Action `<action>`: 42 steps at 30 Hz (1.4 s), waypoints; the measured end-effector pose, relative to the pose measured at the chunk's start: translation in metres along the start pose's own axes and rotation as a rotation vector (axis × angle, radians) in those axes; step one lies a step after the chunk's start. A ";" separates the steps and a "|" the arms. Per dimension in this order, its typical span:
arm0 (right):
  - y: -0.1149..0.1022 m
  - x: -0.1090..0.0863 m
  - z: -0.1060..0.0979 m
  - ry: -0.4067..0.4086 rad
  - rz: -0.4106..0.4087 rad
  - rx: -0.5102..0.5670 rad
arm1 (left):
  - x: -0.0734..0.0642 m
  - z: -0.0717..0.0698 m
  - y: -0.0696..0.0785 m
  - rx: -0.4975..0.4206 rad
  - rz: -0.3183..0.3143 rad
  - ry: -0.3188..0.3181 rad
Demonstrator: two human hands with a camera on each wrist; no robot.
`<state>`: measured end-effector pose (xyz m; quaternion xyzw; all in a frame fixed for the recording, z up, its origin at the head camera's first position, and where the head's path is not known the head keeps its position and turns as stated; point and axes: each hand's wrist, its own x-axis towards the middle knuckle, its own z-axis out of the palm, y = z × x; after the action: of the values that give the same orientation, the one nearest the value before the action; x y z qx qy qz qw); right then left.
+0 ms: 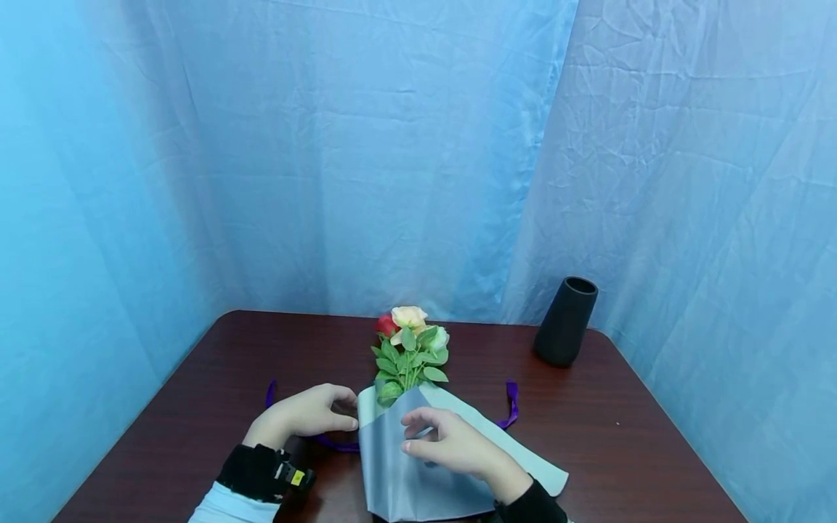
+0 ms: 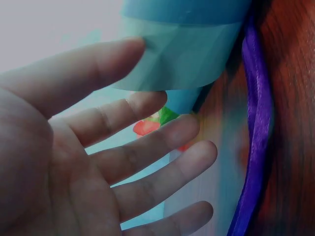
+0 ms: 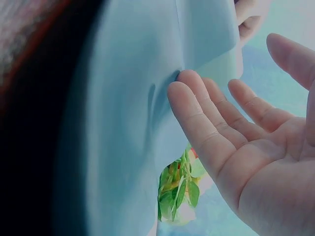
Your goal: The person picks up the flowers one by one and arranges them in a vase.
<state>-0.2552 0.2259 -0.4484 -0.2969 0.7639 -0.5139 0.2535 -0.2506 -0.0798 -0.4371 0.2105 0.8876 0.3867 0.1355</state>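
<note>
A small bouquet of artificial-looking roses (image 1: 410,317), red, cream and pale, with green leaves (image 1: 392,361), lies on the table in a sheet of wrapping paper (image 1: 392,472), grey-blue on one face and pale mint on the other. The paper's left side is folded over the stems and hides them. At its left edge is my left hand (image 1: 317,412), fingers spread and fairly straight, thumb tip (image 2: 132,49) by the paper's edge; contact is unclear. Over the folded paper hovers my right hand (image 1: 451,444), palm turned inward, fingertips (image 3: 179,96) at or just above the surface, gripping nothing.
A purple ribbon (image 1: 513,402) runs beneath the paper, its ends out on both sides. Toward the back right corner of the dark wooden table (image 1: 261,349) stands a black tapered vase (image 1: 566,323). Blue curtains (image 1: 392,160) hang behind and around the table.
</note>
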 end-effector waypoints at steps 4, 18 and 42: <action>0.000 0.000 0.001 0.000 -0.003 0.001 | 0.003 0.003 0.001 0.033 -0.011 0.003; -0.001 -0.002 0.000 -0.001 0.001 0.018 | 0.005 0.007 0.006 0.054 -0.008 0.010; -0.004 -0.003 -0.004 0.009 0.014 0.013 | 0.006 0.003 0.015 0.049 0.005 0.158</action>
<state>-0.2549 0.2290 -0.4432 -0.2876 0.7638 -0.5182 0.2557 -0.2504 -0.0660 -0.4278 0.1846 0.9041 0.3808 0.0591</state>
